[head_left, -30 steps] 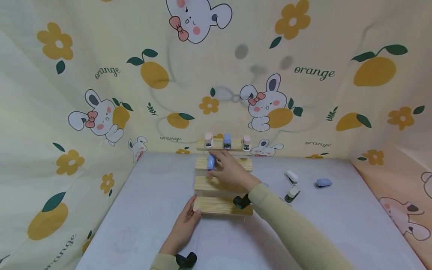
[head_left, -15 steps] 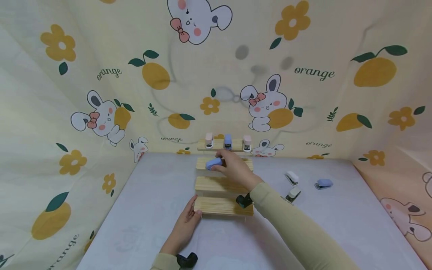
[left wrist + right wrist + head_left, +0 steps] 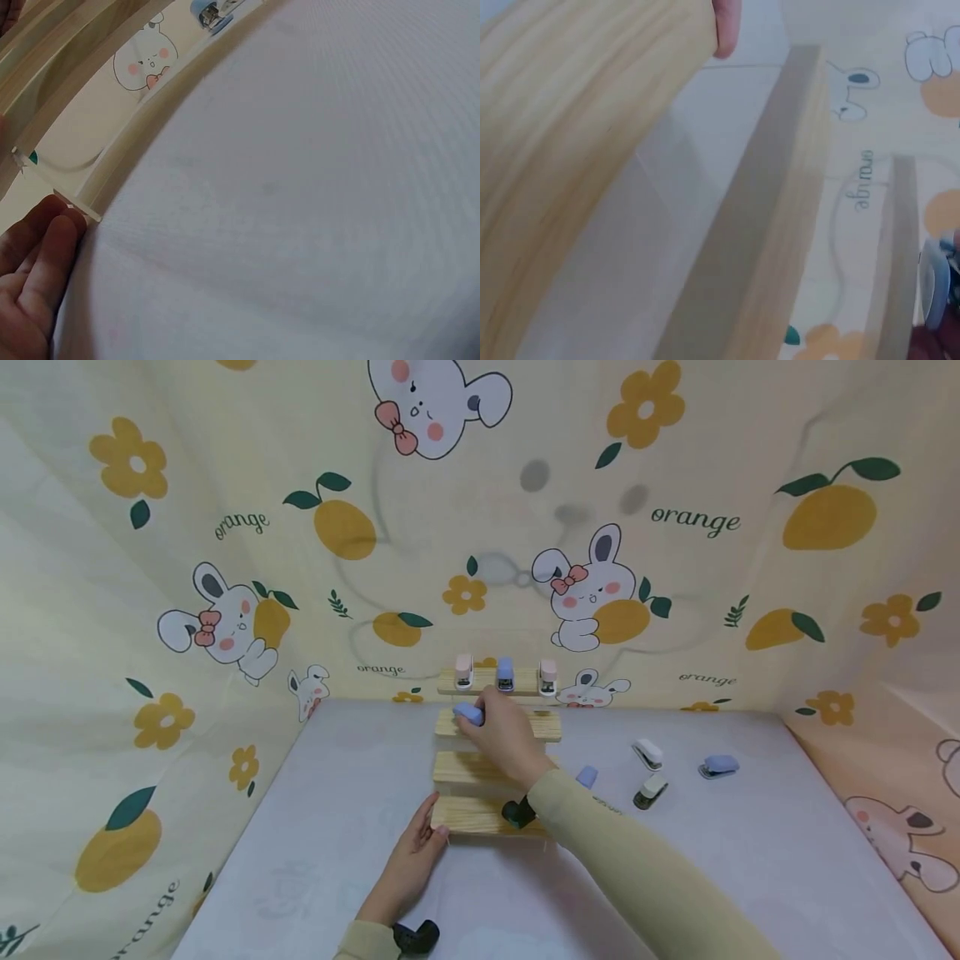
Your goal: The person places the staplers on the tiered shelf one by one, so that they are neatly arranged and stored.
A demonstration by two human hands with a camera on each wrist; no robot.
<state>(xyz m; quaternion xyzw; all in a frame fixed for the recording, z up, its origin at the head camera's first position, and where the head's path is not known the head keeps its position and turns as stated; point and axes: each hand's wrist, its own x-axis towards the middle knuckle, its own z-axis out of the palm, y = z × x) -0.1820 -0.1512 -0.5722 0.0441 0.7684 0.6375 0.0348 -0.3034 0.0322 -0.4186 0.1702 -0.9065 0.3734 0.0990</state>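
Note:
My right hand (image 3: 506, 735) holds a blue mini stapler (image 3: 469, 713) at the left end of the second shelf from the top of a wooden tiered stand (image 3: 465, 814). Whether the stapler touches that shelf cannot be told. In the right wrist view its pale blue base (image 3: 934, 285) shows at the right edge, with dark, blurred fingers below. My left hand (image 3: 408, 860) grips the left end of the lowest shelf, thumb in front. The left wrist view shows that hand's curled fingers (image 3: 49, 255) at the stand's end.
The top shelf bears a pink stapler (image 3: 464, 672), a blue one (image 3: 505, 674) and another pink one (image 3: 548, 677). Right of the stand lie two white staplers (image 3: 648, 754), a blue one (image 3: 719, 766) and another blue one (image 3: 587, 777) partly behind the right sleeve.
The blue stapler in my right hand was upright, then turned sideways and now sits slightly higher, its back end towards the palm. My right wrist has rotated. The left hand stays put.

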